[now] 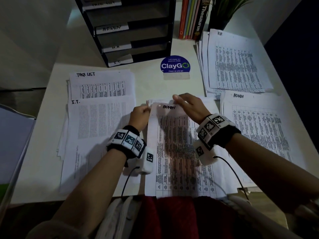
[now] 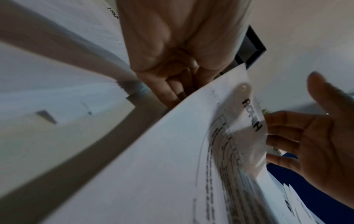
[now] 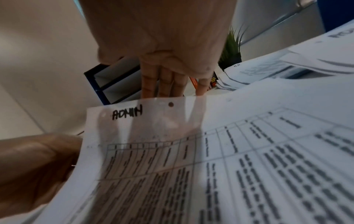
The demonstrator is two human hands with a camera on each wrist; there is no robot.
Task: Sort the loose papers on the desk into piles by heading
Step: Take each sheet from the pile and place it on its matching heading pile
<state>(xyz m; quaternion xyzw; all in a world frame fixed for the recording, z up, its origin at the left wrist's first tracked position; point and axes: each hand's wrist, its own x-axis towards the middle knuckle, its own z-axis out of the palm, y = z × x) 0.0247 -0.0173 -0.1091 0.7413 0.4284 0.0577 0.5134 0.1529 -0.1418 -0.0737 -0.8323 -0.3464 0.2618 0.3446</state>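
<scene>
ADMIN sheet (image 1: 179, 144) raised off bench (image 1: 148, 83) | left hand (image 1: 139, 116) grip pinched on its corner | right hand (image 1: 189, 107) grip apart, fingers straight behind top edge

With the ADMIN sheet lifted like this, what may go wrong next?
1. The left hand pinches only the top left corner of the ADMIN sheet, and the right hand's fingers just touch its top edge, so it may slip or crease.
2. More sheets lie under it; one may lift along unseen.
3. The ADMIN pile lies beside the H.R. pile, slightly over its near edge, so the sheet may land across both.
</scene>
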